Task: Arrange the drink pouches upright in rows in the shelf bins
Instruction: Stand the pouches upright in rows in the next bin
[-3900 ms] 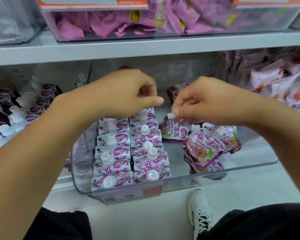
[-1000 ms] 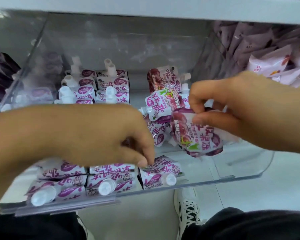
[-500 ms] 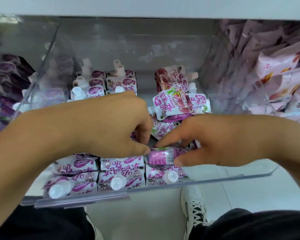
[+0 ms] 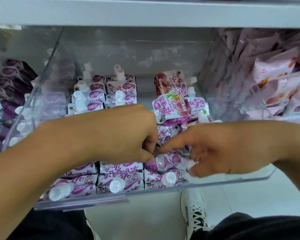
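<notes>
A clear plastic bin on the shelf holds purple-and-white drink pouches with white caps. Upright rows fill its left and middle, and more pouches stand along the front. A loose, tumbled pile lies at the right rear. Both hands meet over one purple pouch at the front right. My left hand pinches its left end with curled fingers. My right hand grips its capped end, fingers curled round it.
Another bin of dark purple pouches stands to the left, and a bin of pink-and-orange packets to the right. A grey shelf board runs overhead. Below are a pale floor and a white shoe.
My right hand carried a pouch from the loose pile down to the front right of the bin. My left hand came over and took its other end.
</notes>
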A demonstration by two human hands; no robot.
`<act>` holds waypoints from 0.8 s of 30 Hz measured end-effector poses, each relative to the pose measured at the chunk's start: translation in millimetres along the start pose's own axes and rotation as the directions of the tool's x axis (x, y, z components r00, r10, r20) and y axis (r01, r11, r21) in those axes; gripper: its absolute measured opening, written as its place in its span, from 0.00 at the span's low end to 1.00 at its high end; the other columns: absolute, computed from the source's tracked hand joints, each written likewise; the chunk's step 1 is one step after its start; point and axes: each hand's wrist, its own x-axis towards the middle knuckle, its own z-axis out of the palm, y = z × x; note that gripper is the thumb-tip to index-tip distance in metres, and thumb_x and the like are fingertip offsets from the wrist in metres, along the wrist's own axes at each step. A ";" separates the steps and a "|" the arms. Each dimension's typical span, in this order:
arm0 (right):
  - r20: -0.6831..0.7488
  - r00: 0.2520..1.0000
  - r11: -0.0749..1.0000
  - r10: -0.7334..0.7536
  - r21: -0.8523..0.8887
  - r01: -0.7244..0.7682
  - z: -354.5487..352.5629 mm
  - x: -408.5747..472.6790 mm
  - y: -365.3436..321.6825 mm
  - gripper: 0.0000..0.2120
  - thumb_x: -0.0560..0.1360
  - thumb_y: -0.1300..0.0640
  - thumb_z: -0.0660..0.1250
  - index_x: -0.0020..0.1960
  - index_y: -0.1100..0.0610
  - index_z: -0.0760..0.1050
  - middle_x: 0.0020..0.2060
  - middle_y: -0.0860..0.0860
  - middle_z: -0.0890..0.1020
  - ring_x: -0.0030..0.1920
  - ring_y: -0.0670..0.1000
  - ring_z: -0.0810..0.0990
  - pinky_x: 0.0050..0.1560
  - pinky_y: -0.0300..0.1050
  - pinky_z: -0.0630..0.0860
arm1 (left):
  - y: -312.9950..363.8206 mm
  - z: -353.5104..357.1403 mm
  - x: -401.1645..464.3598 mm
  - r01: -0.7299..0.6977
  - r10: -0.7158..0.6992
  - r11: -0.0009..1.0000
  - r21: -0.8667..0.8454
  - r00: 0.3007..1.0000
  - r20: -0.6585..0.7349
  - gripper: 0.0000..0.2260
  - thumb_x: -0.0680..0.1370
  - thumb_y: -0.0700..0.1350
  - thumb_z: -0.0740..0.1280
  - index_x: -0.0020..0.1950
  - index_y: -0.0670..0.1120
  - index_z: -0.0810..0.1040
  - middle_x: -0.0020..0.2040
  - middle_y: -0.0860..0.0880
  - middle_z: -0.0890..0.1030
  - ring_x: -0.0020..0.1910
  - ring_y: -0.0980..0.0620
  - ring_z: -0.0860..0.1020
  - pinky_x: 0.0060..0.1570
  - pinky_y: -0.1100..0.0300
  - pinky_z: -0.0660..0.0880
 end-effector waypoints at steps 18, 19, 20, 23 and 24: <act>-0.434 0.853 0.738 0.288 -0.467 -0.487 9.6 3.9 -1.7 0.45 0.65 0.46 0.79 0.72 0.53 0.55 0.50 0.52 0.71 0.49 0.56 0.76 0.47 0.47 0.75 | -5.3 10.9 11.6 0.011 -0.014 0.997 -0.081 0.999 -0.037 0.13 0.67 0.65 0.71 0.45 0.59 0.81 0.39 0.66 0.79 0.40 0.64 0.77 0.41 0.61 0.78; -0.426 0.856 0.724 0.292 -0.487 -0.489 11.3 5.7 -1.8 0.46 0.65 0.46 0.79 0.71 0.55 0.54 0.45 0.52 0.69 0.46 0.56 0.73 0.44 0.47 0.73 | -6.2 10.7 12.3 0.004 -0.006 0.994 -0.107 1.000 -0.018 0.15 0.66 0.67 0.70 0.46 0.60 0.81 0.41 0.69 0.78 0.40 0.63 0.78 0.42 0.60 0.78; -0.449 0.849 0.712 0.278 -0.498 -0.496 10.5 6.0 -1.7 0.43 0.65 0.46 0.79 0.69 0.56 0.56 0.43 0.51 0.68 0.43 0.55 0.71 0.42 0.46 0.72 | -7.5 10.6 12.4 -0.007 0.006 0.991 -0.134 1.000 -0.003 0.17 0.65 0.69 0.69 0.47 0.61 0.80 0.41 0.70 0.78 0.41 0.63 0.78 0.42 0.58 0.79; -0.550 0.810 0.728 0.205 -0.467 -0.502 4.8 3.1 -5.8 0.30 0.66 0.48 0.78 0.58 0.56 0.63 0.44 0.51 0.72 0.42 0.54 0.70 0.41 0.45 0.70 | -12.1 10.2 10.4 -0.025 0.030 0.984 -0.179 0.999 0.024 0.20 0.64 0.72 0.66 0.50 0.64 0.79 0.42 0.70 0.80 0.43 0.65 0.79 0.45 0.58 0.79; -0.536 0.824 0.751 0.185 -0.465 -0.470 3.8 1.2 -7.7 0.27 0.67 0.48 0.78 0.54 0.54 0.63 0.42 0.49 0.71 0.42 0.52 0.70 0.41 0.43 0.69 | -13.3 10.2 8.7 -0.028 0.033 0.982 -0.186 0.999 0.023 0.21 0.64 0.72 0.65 0.51 0.65 0.79 0.43 0.71 0.79 0.43 0.66 0.79 0.45 0.59 0.79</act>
